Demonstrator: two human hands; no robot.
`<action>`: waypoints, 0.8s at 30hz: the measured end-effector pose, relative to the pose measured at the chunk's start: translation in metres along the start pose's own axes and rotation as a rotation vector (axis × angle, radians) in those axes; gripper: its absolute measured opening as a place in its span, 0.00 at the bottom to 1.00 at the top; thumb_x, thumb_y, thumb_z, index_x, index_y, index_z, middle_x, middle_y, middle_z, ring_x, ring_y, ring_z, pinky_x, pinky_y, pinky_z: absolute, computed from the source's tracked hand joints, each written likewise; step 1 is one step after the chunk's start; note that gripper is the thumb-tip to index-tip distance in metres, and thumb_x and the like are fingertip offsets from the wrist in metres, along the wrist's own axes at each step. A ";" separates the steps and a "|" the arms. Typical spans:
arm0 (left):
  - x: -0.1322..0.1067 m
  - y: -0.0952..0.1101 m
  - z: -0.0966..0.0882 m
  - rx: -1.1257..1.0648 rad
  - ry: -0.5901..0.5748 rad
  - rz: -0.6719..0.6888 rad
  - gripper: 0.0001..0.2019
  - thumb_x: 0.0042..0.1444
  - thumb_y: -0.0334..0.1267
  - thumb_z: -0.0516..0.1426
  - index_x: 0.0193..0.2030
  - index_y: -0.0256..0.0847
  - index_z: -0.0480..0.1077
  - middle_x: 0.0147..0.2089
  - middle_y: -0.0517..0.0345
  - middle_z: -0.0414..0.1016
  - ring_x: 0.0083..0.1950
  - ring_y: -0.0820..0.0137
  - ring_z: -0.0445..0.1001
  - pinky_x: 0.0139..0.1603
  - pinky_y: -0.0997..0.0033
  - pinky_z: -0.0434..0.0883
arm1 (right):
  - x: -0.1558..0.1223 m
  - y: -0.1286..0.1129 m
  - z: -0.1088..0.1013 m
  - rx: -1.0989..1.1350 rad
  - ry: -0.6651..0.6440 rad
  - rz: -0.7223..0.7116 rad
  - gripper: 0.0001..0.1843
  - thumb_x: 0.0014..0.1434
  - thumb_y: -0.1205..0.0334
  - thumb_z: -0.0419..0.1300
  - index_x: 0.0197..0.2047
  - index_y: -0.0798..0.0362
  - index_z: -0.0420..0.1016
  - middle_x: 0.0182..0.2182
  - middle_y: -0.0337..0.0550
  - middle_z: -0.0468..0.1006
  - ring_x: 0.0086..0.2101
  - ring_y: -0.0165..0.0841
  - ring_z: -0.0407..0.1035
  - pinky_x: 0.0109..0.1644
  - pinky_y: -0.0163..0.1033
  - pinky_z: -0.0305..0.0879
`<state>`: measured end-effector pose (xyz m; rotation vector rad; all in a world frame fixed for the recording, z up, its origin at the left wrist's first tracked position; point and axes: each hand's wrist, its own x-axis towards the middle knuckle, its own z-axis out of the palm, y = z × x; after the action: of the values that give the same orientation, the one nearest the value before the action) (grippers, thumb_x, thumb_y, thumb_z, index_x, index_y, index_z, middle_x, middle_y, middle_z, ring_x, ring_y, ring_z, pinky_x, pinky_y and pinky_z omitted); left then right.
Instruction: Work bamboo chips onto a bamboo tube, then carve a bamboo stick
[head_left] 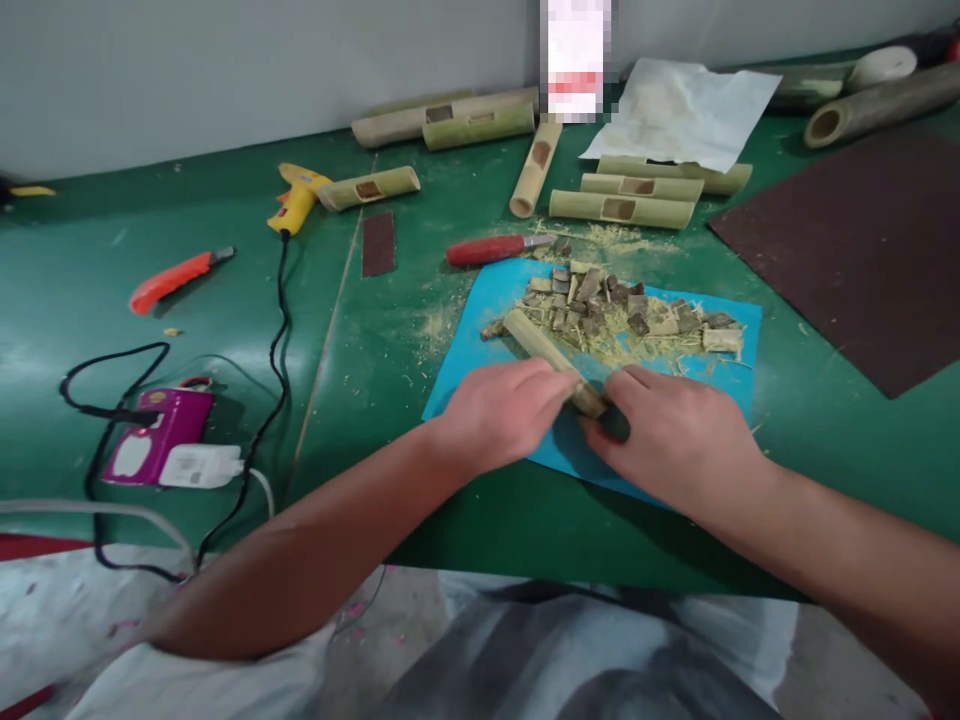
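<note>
A short bamboo tube (536, 343) lies slanted on a blue cutting mat (487, 300) at the middle of the green table. My left hand (499, 410) is closed over the tube's near half and holds it down. My right hand (675, 435) is closed at the tube's near end, around a dark thing that I cannot make out. Behind the tube, a heap of bamboo chips and shavings (622, 315) covers the far part of the mat.
Several cut bamboo tubes (619, 208) and white paper (686, 110) lie at the back. A red-handled knife (491, 249), a yellow glue gun (298, 196) with black cord, an orange cutter (174, 279) and a purple power strip (161, 438) are left. Brown sheet (862, 250) at right.
</note>
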<state>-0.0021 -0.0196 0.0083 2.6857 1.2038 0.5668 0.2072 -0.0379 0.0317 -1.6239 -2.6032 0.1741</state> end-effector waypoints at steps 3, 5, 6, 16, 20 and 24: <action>0.006 -0.027 -0.004 -0.010 0.113 -0.177 0.13 0.70 0.38 0.52 0.50 0.39 0.78 0.47 0.51 0.83 0.48 0.65 0.82 0.47 0.69 0.76 | 0.001 0.000 -0.003 -0.024 -0.027 0.030 0.11 0.63 0.56 0.56 0.34 0.52 0.76 0.29 0.44 0.77 0.26 0.33 0.65 0.30 0.41 0.41; 0.008 -0.043 -0.009 -0.004 0.169 -0.241 0.12 0.69 0.37 0.54 0.48 0.38 0.78 0.47 0.50 0.84 0.49 0.64 0.82 0.50 0.67 0.76 | 0.001 0.000 -0.004 -0.028 -0.036 0.034 0.12 0.63 0.55 0.56 0.35 0.52 0.76 0.30 0.45 0.78 0.26 0.33 0.66 0.30 0.42 0.41; 0.009 -0.048 -0.011 -0.001 0.182 -0.256 0.11 0.68 0.37 0.55 0.48 0.38 0.78 0.47 0.51 0.84 0.49 0.63 0.82 0.51 0.67 0.76 | 0.001 0.000 -0.005 -0.025 -0.031 0.030 0.12 0.63 0.54 0.56 0.35 0.52 0.76 0.31 0.45 0.78 0.27 0.33 0.66 0.30 0.42 0.41; 0.008 -0.036 -0.008 -0.020 0.195 -0.285 0.11 0.68 0.39 0.55 0.47 0.40 0.78 0.46 0.53 0.84 0.47 0.65 0.81 0.51 0.67 0.77 | 0.000 0.001 0.001 -0.010 0.035 -0.007 0.11 0.63 0.55 0.56 0.35 0.51 0.75 0.31 0.45 0.78 0.27 0.33 0.66 0.30 0.42 0.42; 0.001 -0.009 -0.003 -0.090 0.087 -0.148 0.12 0.70 0.38 0.53 0.50 0.39 0.78 0.43 0.53 0.84 0.44 0.67 0.82 0.45 0.71 0.77 | 0.000 0.002 0.000 -0.023 0.005 0.000 0.11 0.63 0.55 0.57 0.34 0.52 0.75 0.29 0.44 0.77 0.26 0.34 0.66 0.30 0.42 0.41; -0.002 0.005 0.000 -0.100 0.074 -0.051 0.13 0.71 0.38 0.52 0.51 0.38 0.77 0.42 0.52 0.84 0.42 0.67 0.83 0.41 0.72 0.77 | 0.000 0.002 -0.002 0.001 -0.009 -0.005 0.15 0.63 0.50 0.57 0.34 0.53 0.75 0.30 0.44 0.77 0.27 0.34 0.66 0.31 0.41 0.42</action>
<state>-0.0001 -0.0246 0.0089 2.5646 1.2238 0.7057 0.2089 -0.0366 0.0330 -1.6195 -2.6132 0.1827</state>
